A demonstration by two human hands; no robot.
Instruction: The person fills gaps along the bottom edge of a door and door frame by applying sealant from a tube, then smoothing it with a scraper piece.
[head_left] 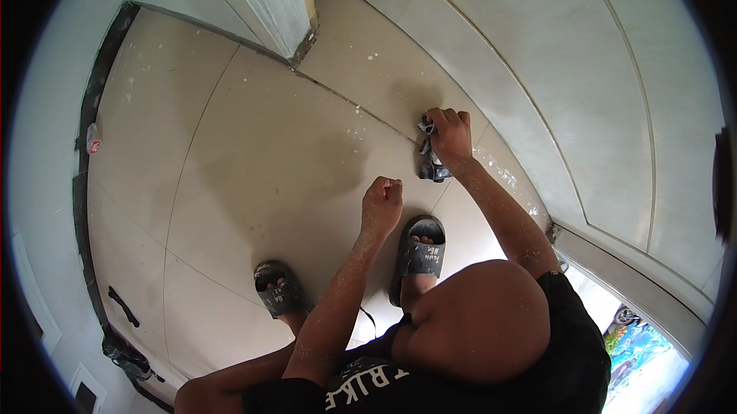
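Note:
My right hand [451, 138] reaches forward over the floor, its fingers curled down at a black-and-grey object [434, 166] with pale smears. The fingers close on the upper end of this object and hide part of it; its exact kind does not show. Nearer to me, my left hand [381, 203] is held in a fist above the floor, with no object visible in it. Both forearms carry white dust specks.
Dusty dark slides [421, 259] are on my feet on the beige tiled floor [253, 161]. A pale panelled door [537, 69] stands at the right. A wall corner [269, 0] juts in ahead. Along the left wall lie a small red-and-white item [93, 139] and a dark bundle [127, 358].

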